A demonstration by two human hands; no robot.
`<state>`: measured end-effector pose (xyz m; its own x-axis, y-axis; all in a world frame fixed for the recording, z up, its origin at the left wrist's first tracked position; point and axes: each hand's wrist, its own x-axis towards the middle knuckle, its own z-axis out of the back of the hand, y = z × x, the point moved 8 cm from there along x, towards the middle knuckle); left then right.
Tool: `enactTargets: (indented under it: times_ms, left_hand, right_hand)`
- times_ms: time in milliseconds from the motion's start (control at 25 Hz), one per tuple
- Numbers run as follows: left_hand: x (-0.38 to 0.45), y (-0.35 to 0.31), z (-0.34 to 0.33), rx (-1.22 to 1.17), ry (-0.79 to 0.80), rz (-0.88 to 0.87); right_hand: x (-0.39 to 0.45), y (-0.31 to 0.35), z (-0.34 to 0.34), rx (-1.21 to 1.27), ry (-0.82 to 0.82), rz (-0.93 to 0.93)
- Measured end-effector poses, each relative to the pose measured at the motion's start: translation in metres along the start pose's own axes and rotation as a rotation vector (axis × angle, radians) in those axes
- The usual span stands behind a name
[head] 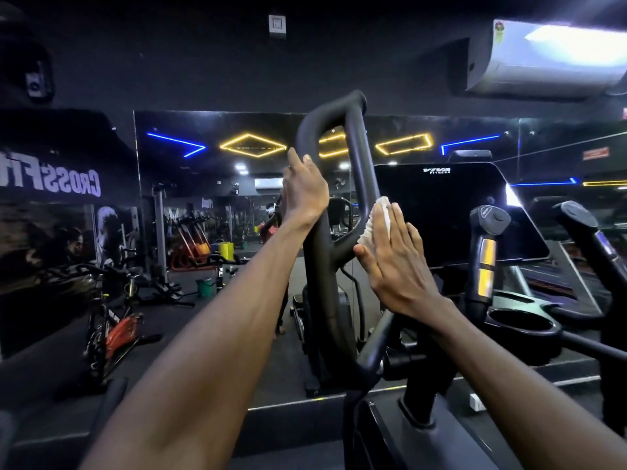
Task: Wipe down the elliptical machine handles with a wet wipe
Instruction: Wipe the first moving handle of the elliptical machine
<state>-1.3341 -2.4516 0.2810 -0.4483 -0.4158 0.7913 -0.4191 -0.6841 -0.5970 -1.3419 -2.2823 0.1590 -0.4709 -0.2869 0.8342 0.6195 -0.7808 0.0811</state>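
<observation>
The elliptical's tall black looped handle (pixel 356 137) rises in the middle of the view. My left hand (pixel 303 189) grips the loop's left bar high up, fingers curled round it. My right hand (pixel 395 259) lies flat with straight fingers and presses a crumpled white wet wipe (pixel 378 218) against the loop's right bar, about halfway up. Part of the wipe is hidden under my fingers. A shorter fixed handle (pixel 485 252) with yellow-lit metal sensor plates stands to the right, untouched.
The dark console screen (pixel 441 212) sits behind my right hand, with a round cup holder (pixel 522 322) below it. Another black handle (pixel 587 228) is at far right. A wall mirror ahead reflects gym bikes (pixel 112 327) and a green bucket (pixel 205 286).
</observation>
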Motion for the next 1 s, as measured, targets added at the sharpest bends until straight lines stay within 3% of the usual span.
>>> enactTargets:
  times_ms: [160,320,480,600,800,1000]
  left_hand:
    - [0.002,0.006,-0.004,-0.040,0.008,0.030]
    - [0.002,0.007,-0.005,-0.080,-0.001,0.039]
    - [0.001,0.011,-0.001,-0.112,0.009,0.059]
    - [-0.005,0.009,0.000,-0.129,0.012,0.053]
    - [-0.002,0.013,0.000,-0.218,0.018,0.064]
    - [0.002,0.019,-0.001,-0.408,0.089,0.124]
  right_hand:
    - [-0.010,0.036,-0.002,-0.094,0.002,0.253]
    - [0.013,0.031,0.012,-0.076,-0.038,0.181]
    - [0.004,0.042,0.003,-0.224,0.023,0.354]
    - [0.011,0.039,0.011,-0.172,0.026,0.235]
    - [-0.037,0.093,-0.004,0.061,0.053,0.101]
    - [0.026,0.094,0.003,0.341,0.081,-0.094]
